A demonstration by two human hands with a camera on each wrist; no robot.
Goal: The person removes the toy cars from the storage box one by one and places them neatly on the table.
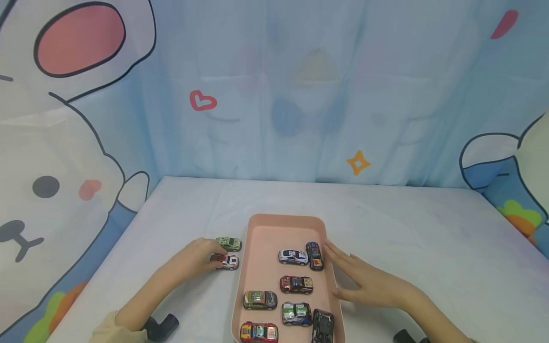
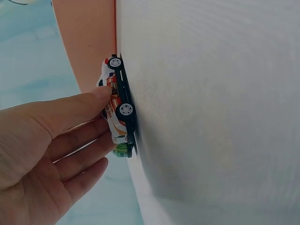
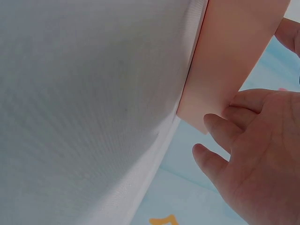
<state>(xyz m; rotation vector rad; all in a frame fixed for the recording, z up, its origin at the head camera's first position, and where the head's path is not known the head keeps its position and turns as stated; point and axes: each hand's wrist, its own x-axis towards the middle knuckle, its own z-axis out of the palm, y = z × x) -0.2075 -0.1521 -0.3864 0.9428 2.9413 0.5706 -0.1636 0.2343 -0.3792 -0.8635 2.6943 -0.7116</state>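
A white and red toy car is pinched by my left hand, the thumb on its near side and the fingers behind it. Just beyond stands a green toy car, its top near my index finger and mostly hidden in the left wrist view. Both cars are left of a pink tray. My right hand rests with extended fingers against the tray's right side; in the right wrist view its fingertips meet the outer wall.
Several toy cars sit in the tray, among them a white one, a dark blue one, a black one and a yellow-red one. The white table ends at a patterned blue curtain.
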